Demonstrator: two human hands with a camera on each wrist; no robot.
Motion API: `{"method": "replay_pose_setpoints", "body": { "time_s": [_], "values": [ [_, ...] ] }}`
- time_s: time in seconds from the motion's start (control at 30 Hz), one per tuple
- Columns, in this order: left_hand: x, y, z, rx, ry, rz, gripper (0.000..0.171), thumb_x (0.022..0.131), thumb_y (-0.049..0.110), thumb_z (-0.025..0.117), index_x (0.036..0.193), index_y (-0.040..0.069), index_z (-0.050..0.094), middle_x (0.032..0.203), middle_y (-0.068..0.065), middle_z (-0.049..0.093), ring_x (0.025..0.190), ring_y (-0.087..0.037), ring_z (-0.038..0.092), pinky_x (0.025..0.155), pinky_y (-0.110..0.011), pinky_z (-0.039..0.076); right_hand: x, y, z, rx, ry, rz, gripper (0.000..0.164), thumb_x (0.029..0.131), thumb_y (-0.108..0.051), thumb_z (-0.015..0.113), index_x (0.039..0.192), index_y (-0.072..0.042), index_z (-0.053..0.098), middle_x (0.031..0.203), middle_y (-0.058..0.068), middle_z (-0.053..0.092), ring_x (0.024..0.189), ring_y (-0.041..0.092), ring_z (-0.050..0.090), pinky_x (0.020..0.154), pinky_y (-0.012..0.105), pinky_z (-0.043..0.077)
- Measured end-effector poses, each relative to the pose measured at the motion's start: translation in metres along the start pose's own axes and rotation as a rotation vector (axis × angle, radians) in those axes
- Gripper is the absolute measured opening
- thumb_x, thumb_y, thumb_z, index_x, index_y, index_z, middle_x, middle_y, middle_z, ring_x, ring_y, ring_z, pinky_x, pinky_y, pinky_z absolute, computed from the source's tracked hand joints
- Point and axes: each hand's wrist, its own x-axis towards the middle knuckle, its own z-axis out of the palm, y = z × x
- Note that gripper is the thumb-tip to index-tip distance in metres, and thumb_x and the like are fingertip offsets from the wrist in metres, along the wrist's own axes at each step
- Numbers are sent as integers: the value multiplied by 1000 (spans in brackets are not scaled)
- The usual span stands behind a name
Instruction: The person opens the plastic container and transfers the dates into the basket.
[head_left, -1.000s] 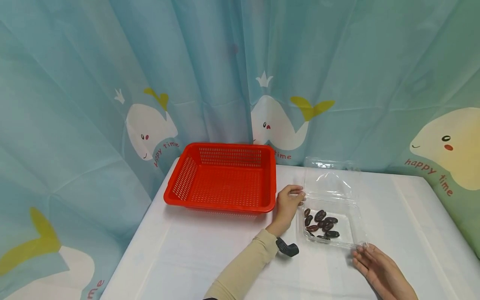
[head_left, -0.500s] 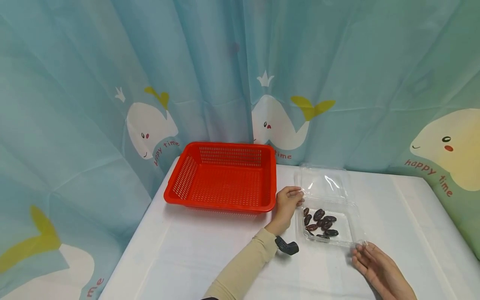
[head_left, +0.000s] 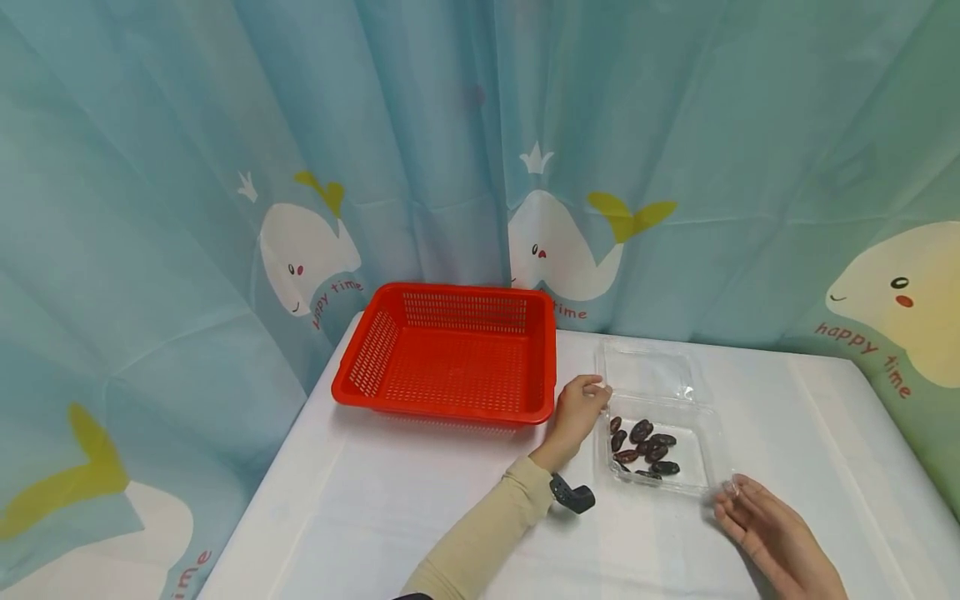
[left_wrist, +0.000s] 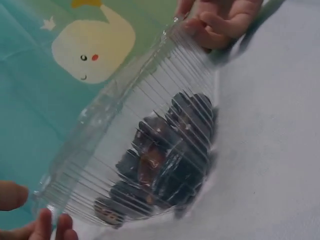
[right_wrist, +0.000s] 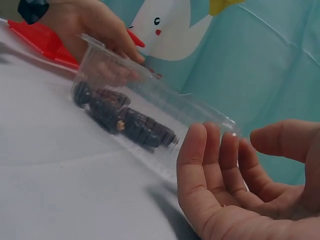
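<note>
A clear plastic clamshell box [head_left: 705, 454] rests on the table, its base holding several dark brown dates [head_left: 651, 450] gathered toward the left. The lid [head_left: 648, 373] is folded back behind the base. At the box's left rim, my left hand [head_left: 577, 412] pinches the edge between thumb and fingers. My right hand [head_left: 772, 525] holds the near right corner; in the right wrist view its thumb [right_wrist: 285, 140] and fingertips [right_wrist: 192, 142] meet around the rim. Through the ribbed side wall, the left wrist view shows the dates heaped at the bottom.
A red perforated plastic basket [head_left: 450, 367] stands left of the box, close to the left hand. White cloth covers the table [head_left: 360, 517]. A blue curtain [head_left: 420, 125] with printed whales hangs behind the table's far edge. A black wrist device [head_left: 573, 496] is on the left sleeve.
The lid has swung back and down, from partly raised to lying lower behind the base. Both hands have kept their places at the box, which has barely shifted.
</note>
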Motion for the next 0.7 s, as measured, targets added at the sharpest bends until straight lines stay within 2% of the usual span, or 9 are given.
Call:
{"method": "replay_pose_setpoints", "body": {
  "time_s": [0.2,0.3,0.43,0.53,0.6,0.7],
  "values": [
    [-3,10,-4,239,-62,77,44,94,18,73,130,-5,67,107,-15,73,87,-20,69,80,-24,56,1,-2,1,-47,141,-36,34,113,-18,43,111,-26,76,108,-5,69,101,9,69,96,28,61],
    [-5,15,-5,319,-85,73,47,94,19,74,134,-5,65,108,-14,70,87,-20,67,80,-24,56,3,-4,1,-65,177,-20,35,113,-16,45,108,-30,77,109,-7,68,102,8,69,96,28,61],
    [-6,18,-9,384,-120,63,48,95,22,73,135,-2,65,112,-13,70,94,-21,68,87,-27,58,5,-4,-2,-36,114,-35,39,113,-10,43,112,-27,78,112,-5,68,104,10,70,96,29,61],
    [-5,19,-14,393,-149,90,44,95,20,72,132,-3,68,116,-17,73,103,-27,70,93,-30,58,7,-3,-5,-18,47,-71,43,112,-4,39,116,-24,77,113,-2,67,106,12,71,97,29,61],
    [-5,21,-19,389,-165,107,39,95,18,71,129,-3,71,117,-18,74,107,-28,71,95,-30,58,8,-2,-8,-15,36,-78,43,112,-3,40,117,-24,77,112,-2,67,106,13,71,97,28,61],
    [-7,23,-22,360,-174,118,35,94,15,71,126,-1,73,118,-17,75,98,-22,72,87,-24,57,8,1,-11,2,49,-75,42,112,-3,40,115,-23,77,111,0,69,106,13,72,97,28,61]
  ]
}}
